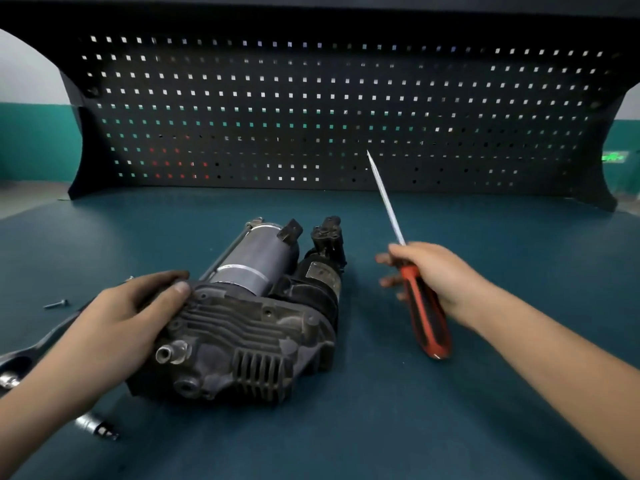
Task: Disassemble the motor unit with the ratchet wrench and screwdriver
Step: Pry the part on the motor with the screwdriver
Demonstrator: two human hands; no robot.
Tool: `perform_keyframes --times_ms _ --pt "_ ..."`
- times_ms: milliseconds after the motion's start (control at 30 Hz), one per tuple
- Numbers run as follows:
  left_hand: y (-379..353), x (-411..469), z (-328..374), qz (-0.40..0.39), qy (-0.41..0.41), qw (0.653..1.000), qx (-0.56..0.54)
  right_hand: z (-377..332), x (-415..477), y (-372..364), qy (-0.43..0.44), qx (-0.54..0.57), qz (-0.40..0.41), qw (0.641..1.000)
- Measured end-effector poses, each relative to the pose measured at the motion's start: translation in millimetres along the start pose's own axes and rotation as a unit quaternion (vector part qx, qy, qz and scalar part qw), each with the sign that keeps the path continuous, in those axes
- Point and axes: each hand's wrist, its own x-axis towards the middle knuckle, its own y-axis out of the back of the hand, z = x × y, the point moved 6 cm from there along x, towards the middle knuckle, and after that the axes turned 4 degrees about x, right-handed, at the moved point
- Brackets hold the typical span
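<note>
My left hand point(117, 317) gripped the finned near end of the motor point(249, 306), lying mid-table point(381, 427) with its long axis running away from me, while my right hand point(433, 275) clasped the screwdriver point(422, 313) beside it, blade pointing up toward the pegboard point(311, 98).

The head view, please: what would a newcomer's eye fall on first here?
First the grimy motor unit lying mid-bench, its near left end held by the left hand. Next the red-and-black screwdriver, gripped by the right hand to the unit's right, shaft pointing up toward the black pegboard behind. At the left edge a ratchet wrench and a loose bolt lie on the bench.
</note>
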Motion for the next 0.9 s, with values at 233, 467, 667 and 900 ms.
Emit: perform_keyframes --times_ms 233,467,667,900 --pt "-3 5 7 -0.020 -0.007 1.000 -0.014 -31 69 -44 0.003 -0.011 -0.002 1.000" --pt "-18 40 12 -0.164 -0.018 0.986 -0.027 -30 46 -19 -0.030 -0.081 -0.047 0.995" --pt "-39 98 14 -0.208 -0.039 0.973 0.093 -18 -30 7 -0.007 -0.091 0.017 0.996" --pt "-58 116 36 -0.240 -0.027 0.946 0.216 0 -137 41 -0.082 -0.043 -0.001 0.996"
